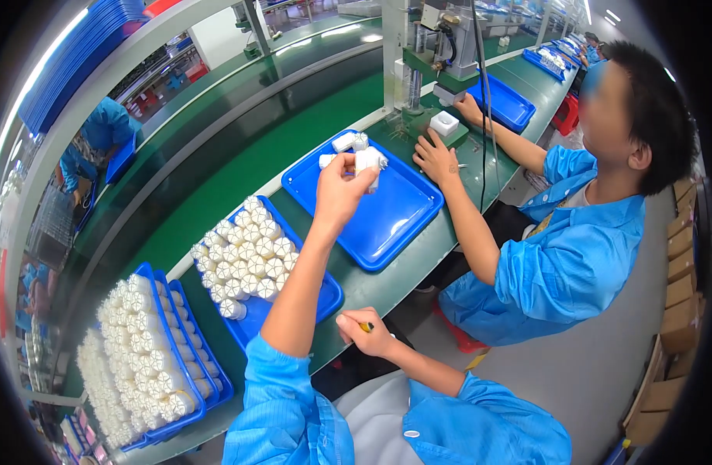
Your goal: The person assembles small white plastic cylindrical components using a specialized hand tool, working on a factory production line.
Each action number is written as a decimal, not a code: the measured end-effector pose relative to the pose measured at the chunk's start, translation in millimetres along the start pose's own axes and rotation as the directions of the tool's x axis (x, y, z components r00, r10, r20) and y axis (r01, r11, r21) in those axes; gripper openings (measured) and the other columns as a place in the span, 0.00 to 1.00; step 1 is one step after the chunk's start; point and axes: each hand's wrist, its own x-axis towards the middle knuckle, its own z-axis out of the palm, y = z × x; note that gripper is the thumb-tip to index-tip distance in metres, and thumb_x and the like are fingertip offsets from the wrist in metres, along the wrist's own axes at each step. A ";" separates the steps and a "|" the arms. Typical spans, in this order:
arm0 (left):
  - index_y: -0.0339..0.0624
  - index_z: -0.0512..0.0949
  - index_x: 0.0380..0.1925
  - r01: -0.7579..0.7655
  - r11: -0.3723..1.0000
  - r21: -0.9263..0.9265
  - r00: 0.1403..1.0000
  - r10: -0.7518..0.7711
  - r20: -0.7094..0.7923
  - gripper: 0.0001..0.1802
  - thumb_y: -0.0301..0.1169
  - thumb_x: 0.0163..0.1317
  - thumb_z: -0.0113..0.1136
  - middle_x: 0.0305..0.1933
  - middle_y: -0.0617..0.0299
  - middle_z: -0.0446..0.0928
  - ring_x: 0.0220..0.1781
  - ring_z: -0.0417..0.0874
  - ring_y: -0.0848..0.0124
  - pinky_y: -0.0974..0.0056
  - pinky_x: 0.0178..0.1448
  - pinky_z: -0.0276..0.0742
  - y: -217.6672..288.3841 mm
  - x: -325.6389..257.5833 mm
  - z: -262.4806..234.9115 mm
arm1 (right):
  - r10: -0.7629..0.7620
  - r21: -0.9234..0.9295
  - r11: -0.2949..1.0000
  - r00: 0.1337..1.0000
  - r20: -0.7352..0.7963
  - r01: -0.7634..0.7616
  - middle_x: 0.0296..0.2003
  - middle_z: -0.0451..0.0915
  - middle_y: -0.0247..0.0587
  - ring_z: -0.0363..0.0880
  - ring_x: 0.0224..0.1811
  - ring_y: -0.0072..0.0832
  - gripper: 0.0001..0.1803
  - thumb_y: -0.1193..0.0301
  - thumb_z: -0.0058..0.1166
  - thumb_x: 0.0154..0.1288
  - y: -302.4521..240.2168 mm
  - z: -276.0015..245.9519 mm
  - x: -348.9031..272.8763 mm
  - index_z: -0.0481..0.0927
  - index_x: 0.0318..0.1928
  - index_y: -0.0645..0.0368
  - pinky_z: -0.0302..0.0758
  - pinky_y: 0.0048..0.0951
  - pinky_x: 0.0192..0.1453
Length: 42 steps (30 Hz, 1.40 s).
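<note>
White part (pixel 367 164), pinched between thumb and fingers of the left hand (pixel 340 190) over the blue tray (pixel 393 221); the right hand (pixel 377 339) curls round a yellow-and-black object (pixel 367 327). A light, level grip should avoid knocking the loose white pieces (pixel 345 142) alongside.

Here on the table (pixel 363 288) sits the central tray (pixel 387 217), small parts (pixel 344 142) in its far end; left of it, a second tray (pixel 322 298) with more pieces (pixel 251 263), then loaded trays (pixel 225 391) farther left. Conveyor belt (pixel 236 151) behind it, press (pixel 455 46) to its right rear, co-worker (pixel 542 240) to its right.
</note>
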 end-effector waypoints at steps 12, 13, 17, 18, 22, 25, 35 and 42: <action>0.31 0.73 0.50 -0.018 0.916 -0.402 0.992 -0.034 -0.122 0.19 0.31 0.63 0.60 0.40 0.54 0.79 0.38 0.84 0.67 0.64 0.42 0.82 71.9 -195.0 -67.2 | 0.141 -0.018 0.990 0.989 -0.041 -0.142 0.16 0.72 0.32 0.68 0.20 0.18 0.25 0.61 0.43 0.76 -8.1 6.0 -4.6 0.73 0.20 0.61 0.62 0.24 0.26; 0.31 0.72 0.50 -0.019 0.877 -0.480 0.993 -0.039 -0.110 0.19 0.30 0.63 0.60 0.42 0.53 0.79 0.39 0.84 0.68 0.65 0.44 0.81 72.2 -204.4 -72.2 | 0.161 -0.019 0.987 0.986 -0.050 -0.162 0.16 0.72 0.32 0.67 0.20 0.18 0.25 0.61 0.43 0.76 -9.9 7.3 -4.3 0.73 0.20 0.61 0.62 0.24 0.26; 0.33 0.67 0.56 0.009 0.728 -0.686 0.994 -0.083 -0.074 0.22 0.33 0.66 0.57 0.46 0.50 0.78 0.43 0.84 0.65 0.61 0.51 0.80 73.6 -230.8 -88.2 | 0.189 -0.024 0.981 0.978 -0.088 -0.192 0.16 0.72 0.31 0.66 0.19 0.17 0.26 0.60 0.43 0.75 -4.2 9.2 -3.1 0.73 0.19 0.61 0.61 0.23 0.25; 0.33 0.66 0.58 0.023 0.653 -0.757 0.993 -0.105 -0.061 0.23 0.34 0.67 0.56 0.47 0.49 0.77 0.45 0.83 0.64 0.60 0.52 0.79 73.7 -234.9 -91.8 | 0.192 -0.028 0.980 0.976 -0.107 -0.196 0.15 0.71 0.31 0.65 0.19 0.16 0.26 0.60 0.42 0.75 -3.6 9.6 -2.9 0.73 0.19 0.61 0.60 0.23 0.25; 0.35 0.64 0.60 -0.055 0.588 -0.807 0.998 -0.001 -0.069 0.25 0.35 0.67 0.56 0.52 0.49 0.74 0.50 0.80 0.62 0.59 0.54 0.78 57.1 -252.9 -103.5 | 0.183 -0.029 0.982 0.974 -0.134 -0.189 0.15 0.70 0.29 0.62 0.18 0.14 0.27 0.58 0.42 0.75 -5.1 13.0 -0.9 0.74 0.19 0.60 0.57 0.21 0.23; 0.35 0.65 0.60 -0.070 0.514 -0.855 0.998 0.030 -0.064 0.26 0.34 0.65 0.58 0.53 0.51 0.73 0.52 0.79 0.61 0.58 0.56 0.77 50.0 -262.9 -110.4 | 0.172 -0.029 0.984 0.973 -0.153 -0.178 0.14 0.69 0.28 0.60 0.17 0.13 0.28 0.58 0.42 0.75 -1.1 14.0 -1.4 0.74 0.18 0.59 0.55 0.21 0.22; 0.42 0.68 0.56 -0.330 0.503 -0.799 0.934 0.300 -0.196 0.27 0.21 0.56 0.63 0.57 0.49 0.68 0.61 0.74 0.52 0.47 0.63 0.73 26.1 -275.8 -124.5 | 0.103 -0.067 0.991 0.975 -0.197 -0.118 0.15 0.72 0.33 0.59 0.14 0.13 0.28 0.57 0.40 0.75 4.2 16.0 -1.9 0.69 0.17 0.57 0.56 0.19 0.18; 0.38 0.69 0.50 -0.538 0.770 -0.342 0.842 0.467 -0.272 0.26 0.12 0.48 0.58 0.51 0.49 0.70 0.56 0.77 0.53 0.50 0.59 0.76 29.3 -287.0 -142.0 | 0.085 -0.085 0.991 0.975 -0.204 -0.104 0.15 0.72 0.35 0.59 0.14 0.14 0.28 0.58 0.40 0.75 3.9 17.1 -1.0 0.66 0.16 0.57 0.56 0.19 0.18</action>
